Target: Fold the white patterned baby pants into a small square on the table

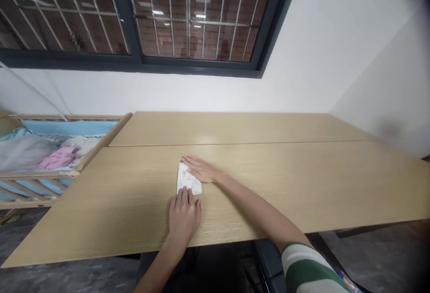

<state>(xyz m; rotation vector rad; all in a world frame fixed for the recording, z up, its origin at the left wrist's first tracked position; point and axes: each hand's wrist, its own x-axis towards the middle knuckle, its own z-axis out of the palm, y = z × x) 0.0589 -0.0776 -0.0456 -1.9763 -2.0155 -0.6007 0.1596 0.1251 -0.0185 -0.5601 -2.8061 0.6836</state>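
A small white sheet of paper or tissue (183,177) with faint marks lies flat on the light wooden table (285,172). My left hand (184,214) rests at its near edge, palm down, with the fingertips on the paper. From the right, my right hand (200,168) reaches across and lies flat over the paper's upper right part, fingers stretched out toward the left. Neither hand is wrapped around anything. Part of the paper is covered by the fingers of both hands.
To the left of the table stands a wooden crib (104,143) holding a pink cloth (60,157) and pale bedding. A seam crosses the table toward the back. Behind it are a white wall (295,82) and a dark-framed window (201,68) with metal bars.
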